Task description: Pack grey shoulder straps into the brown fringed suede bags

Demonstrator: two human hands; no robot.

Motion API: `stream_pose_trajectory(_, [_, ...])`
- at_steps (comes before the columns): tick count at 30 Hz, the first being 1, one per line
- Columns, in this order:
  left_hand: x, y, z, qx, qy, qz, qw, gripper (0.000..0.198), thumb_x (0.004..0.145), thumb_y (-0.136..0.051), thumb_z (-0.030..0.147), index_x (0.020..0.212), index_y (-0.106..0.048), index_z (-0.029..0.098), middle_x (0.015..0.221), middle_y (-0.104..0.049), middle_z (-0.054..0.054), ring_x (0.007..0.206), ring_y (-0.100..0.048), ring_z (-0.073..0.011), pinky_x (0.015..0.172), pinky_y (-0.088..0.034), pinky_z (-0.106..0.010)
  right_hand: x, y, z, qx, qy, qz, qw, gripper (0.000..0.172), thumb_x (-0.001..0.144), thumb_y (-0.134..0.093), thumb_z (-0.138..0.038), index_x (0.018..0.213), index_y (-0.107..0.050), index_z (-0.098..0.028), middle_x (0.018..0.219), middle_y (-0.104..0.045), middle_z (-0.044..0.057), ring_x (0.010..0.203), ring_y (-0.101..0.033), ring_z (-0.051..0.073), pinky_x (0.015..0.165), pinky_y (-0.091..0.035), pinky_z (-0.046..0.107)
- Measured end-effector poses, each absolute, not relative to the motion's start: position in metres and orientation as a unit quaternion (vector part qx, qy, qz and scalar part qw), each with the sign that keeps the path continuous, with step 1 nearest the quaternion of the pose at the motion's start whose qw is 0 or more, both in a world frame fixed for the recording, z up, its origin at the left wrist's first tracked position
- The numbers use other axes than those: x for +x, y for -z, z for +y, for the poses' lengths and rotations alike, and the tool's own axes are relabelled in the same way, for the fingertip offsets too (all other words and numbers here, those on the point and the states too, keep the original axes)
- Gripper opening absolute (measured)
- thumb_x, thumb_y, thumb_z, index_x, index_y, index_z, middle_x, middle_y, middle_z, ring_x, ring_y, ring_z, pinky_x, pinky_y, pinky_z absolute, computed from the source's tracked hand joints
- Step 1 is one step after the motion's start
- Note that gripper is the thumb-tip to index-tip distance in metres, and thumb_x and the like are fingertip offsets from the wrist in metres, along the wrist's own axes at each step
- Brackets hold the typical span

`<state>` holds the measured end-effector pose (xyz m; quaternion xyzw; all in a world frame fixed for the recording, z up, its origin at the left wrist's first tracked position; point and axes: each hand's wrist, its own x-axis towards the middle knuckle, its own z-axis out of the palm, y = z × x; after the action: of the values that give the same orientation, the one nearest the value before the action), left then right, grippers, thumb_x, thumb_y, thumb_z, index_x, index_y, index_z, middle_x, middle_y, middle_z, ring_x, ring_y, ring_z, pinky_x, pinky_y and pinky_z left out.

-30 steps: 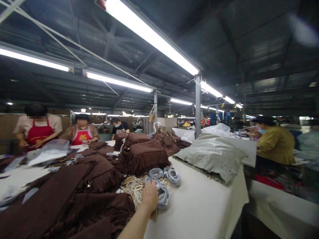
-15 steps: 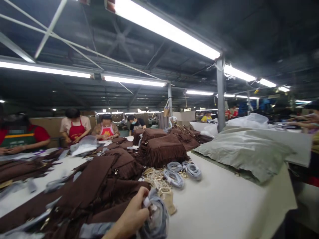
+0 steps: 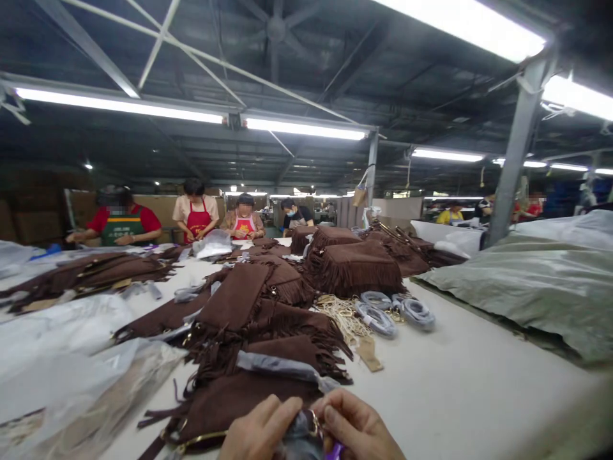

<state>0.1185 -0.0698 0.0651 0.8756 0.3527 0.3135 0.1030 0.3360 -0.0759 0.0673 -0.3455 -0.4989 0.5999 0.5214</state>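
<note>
Both hands are at work at the near edge of a counter [image 3: 483, 383]: the left hand [image 3: 265, 429] is closed on a grey wrapped bundle [image 3: 299, 441], while the right hand [image 3: 357, 427] pinches a gold ring [image 3: 313, 421] beside it (a scrap of purple [image 3: 335, 450] shows under the right fingers). Half a second earlier a single hand was carrying a wrapped coil in from the pile; now two hands meet over the bundle, so the work appears to have passed from fetching to close handling of the fitting. Just beyond lies a brown bag [image 3: 215, 402] with a gold zip, a wrapped strip [image 3: 278, 365] above it. Farther on, a tan tag [image 3: 368, 354] rests near three grey coils [image 3: 417, 311] and a tangle of pale cords [image 3: 340, 313], in front of stacked fringed bags [image 3: 359, 265]. A grey-green sack [image 3: 527, 287] fills the right side. Across the counter, co-workers in aprons, one in a green apron [image 3: 119, 229], stand or sit beneath strip lights [image 3: 306, 128].
</note>
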Motion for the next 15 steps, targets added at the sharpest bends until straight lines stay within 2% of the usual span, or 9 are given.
stream_pose_trajectory(2, [0.116,-0.074,-0.075,0.877,-0.294,0.351,0.147,0.053,0.074,-0.051,0.012,0.124,-0.056,0.027,0.099,-0.063,-0.005,0.087,-0.060,-0.0209,0.076,-0.048,-0.025,0.334,-0.076,-0.077,-0.336,-0.591,-0.526,0.511,0.048,0.069,-0.076,-0.065,0.075,-0.065,-0.018,0.059,-0.053,-0.004,0.054,-0.046,0.010,0.055,-0.034,0.022])
stream_pose_trajectory(4, [0.115,-0.088,-0.078,0.870,-0.310,0.314,0.222,0.038,0.081,-0.054,0.025,0.118,-0.060,0.027,0.105,-0.064,-0.006,0.096,-0.057,-0.0227,0.087,-0.045,-0.028,0.333,-0.091,-0.080,-0.336,-0.534,-0.581,0.513,0.044,0.076,-0.072,-0.061,0.074,-0.064,-0.018,0.060,-0.052,-0.004,0.055,-0.044,0.010,0.056,-0.034,0.023])
stream_pose_trajectory(6, [0.116,-0.100,-0.079,0.834,-0.351,0.260,0.336,0.039,0.086,-0.056,0.042,0.121,-0.059,0.026,0.112,-0.063,-0.007,0.104,-0.054,-0.0245,0.094,-0.041,-0.033,0.331,-0.110,-0.082,-0.323,-0.469,-0.650,0.504,0.040,0.084,-0.066,-0.057,0.073,-0.063,-0.019,0.064,-0.054,-0.002,0.059,-0.047,0.012,0.059,-0.037,0.024])
stream_pose_trajectory(8, [0.120,-0.106,-0.078,0.765,-0.375,0.228,0.471,0.047,0.085,-0.057,0.055,0.117,-0.062,0.021,0.102,-0.063,-0.006,0.094,-0.055,-0.0223,0.087,-0.041,-0.031,0.326,-0.126,-0.083,-0.306,-0.424,-0.693,0.495,0.036,0.089,-0.061,-0.052,0.073,-0.061,-0.020,0.069,-0.056,-0.001,0.063,-0.051,0.013,0.061,-0.040,0.024])
stream_pose_trajectory(10, [0.124,-0.104,-0.075,0.700,-0.367,0.222,0.571,0.050,0.081,-0.061,0.062,0.098,-0.067,0.015,0.081,-0.058,-0.003,0.076,-0.051,-0.0162,0.072,-0.039,-0.025,0.319,-0.135,-0.082,-0.301,-0.403,-0.710,0.493,0.032,0.091,-0.059,-0.048,0.076,-0.061,-0.021,0.071,-0.056,-0.002,0.065,-0.053,0.014,0.061,-0.042,0.024])
stream_pose_trajectory(12, [0.129,-0.095,-0.073,0.658,-0.357,0.211,0.628,0.053,0.077,-0.065,0.066,0.084,-0.066,0.013,0.070,-0.049,0.001,0.065,-0.043,-0.0112,0.062,-0.032,-0.022,0.312,-0.138,-0.079,-0.310,-0.399,-0.711,0.490,0.029,0.091,-0.059,-0.047,0.079,-0.060,-0.021,0.070,-0.056,-0.002,0.063,-0.054,0.013,0.060,-0.043,0.024])
stream_pose_trajectory(15, [0.134,-0.083,-0.073,0.633,-0.373,0.187,0.653,0.057,0.074,-0.065,0.070,0.087,-0.064,0.015,0.072,-0.049,0.001,0.063,-0.041,-0.0102,0.059,-0.031,-0.021,0.307,-0.139,-0.076,-0.335,-0.396,-0.709,0.478,0.027,0.091,-0.058,-0.046,0.078,-0.059,-0.022,0.069,-0.055,-0.003,0.062,-0.055,0.014,0.059,-0.044,0.024])
